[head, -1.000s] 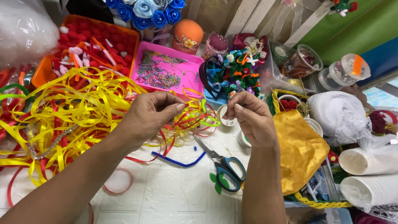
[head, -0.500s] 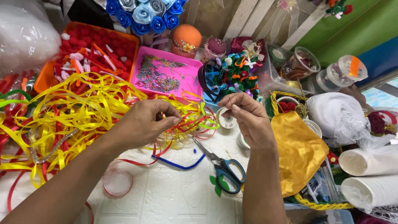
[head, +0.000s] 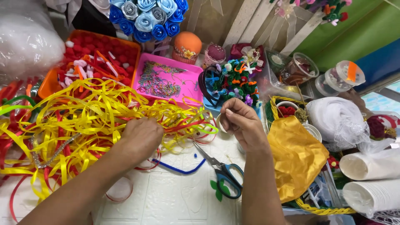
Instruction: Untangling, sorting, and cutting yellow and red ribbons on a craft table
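**Kid:** Yellow ribbons point(head: 83, 121) lie in a big messy heap on the table, and the left hand point(head: 139, 137) rests right on them, fingers curled into the pile.

**Helper:** Is the right hand point(head: 241, 125) holding anything?

**Kid:** Its fingers are pinched nearly shut, but I can't tell on what. I think the ribbons might knot up, being so tangled. The scissors point(head: 223, 175) lie open nearby and could poke.

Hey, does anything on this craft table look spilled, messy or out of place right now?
Yes. The yellow ribbons sprawl in a loose tangle across the table, spilling under the left hand. The scissors lie out on the table in front of the right hand.
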